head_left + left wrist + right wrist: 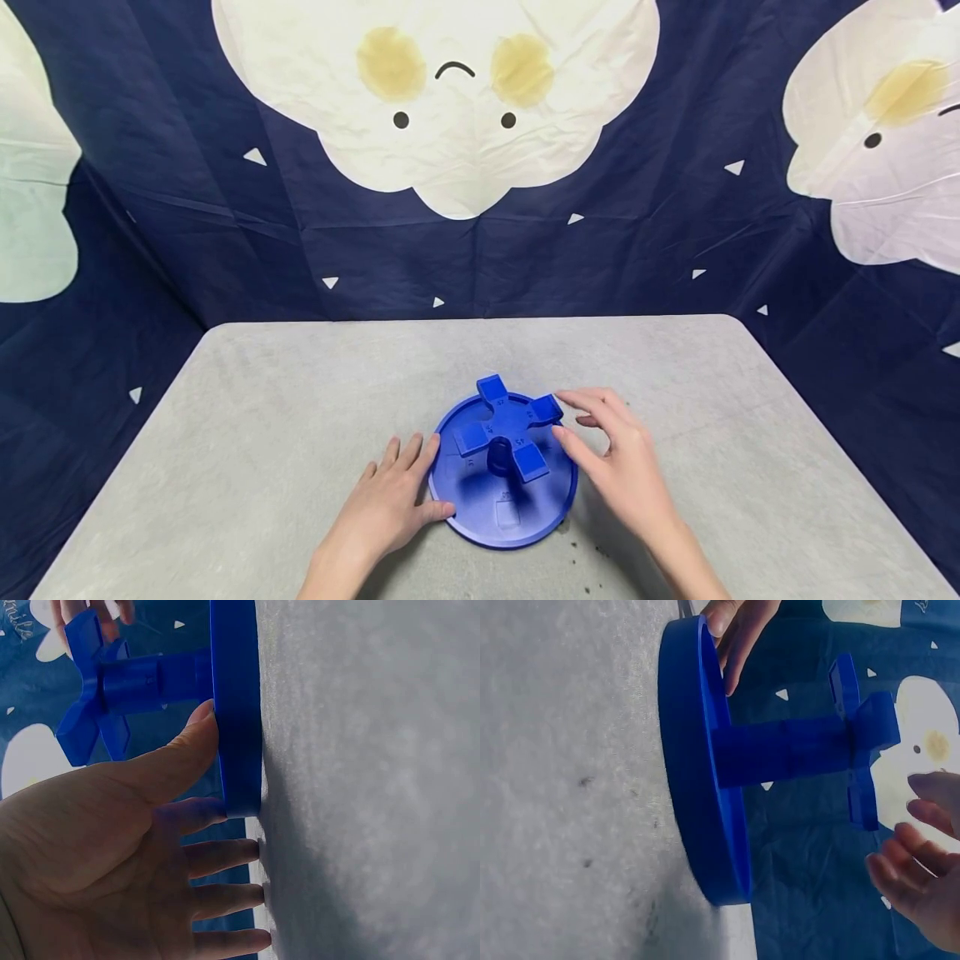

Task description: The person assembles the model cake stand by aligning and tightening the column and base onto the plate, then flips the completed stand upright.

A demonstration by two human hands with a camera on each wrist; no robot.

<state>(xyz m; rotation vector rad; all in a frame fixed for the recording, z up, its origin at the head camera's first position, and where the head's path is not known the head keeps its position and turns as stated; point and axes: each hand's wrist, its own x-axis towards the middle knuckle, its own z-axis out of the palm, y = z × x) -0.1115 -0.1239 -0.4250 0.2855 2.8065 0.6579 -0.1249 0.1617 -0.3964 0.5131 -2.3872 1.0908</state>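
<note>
A blue plastic stand has a round tray-like base (480,525) with a raised rim, flat on the table. From its middle rises a short post (787,754), topped by a four-armed cross (510,417) with small numbers on it. My left hand (386,504) rests at the base's left side. In the left wrist view, its thumb (180,754) touches the rim and the other fingers stretch out straight and spread. My right hand (626,462) hovers beside the cross's right arm, fingers loosely bent. A gap shows between that hand (930,877) and the cross in the right wrist view.
The stand sits on a light grey table (300,400) with rounded far corners. A dark blue cloth (465,258) with white clouds and small triangles hangs behind and at both sides. Several dark specks (588,550) lie right of the base.
</note>
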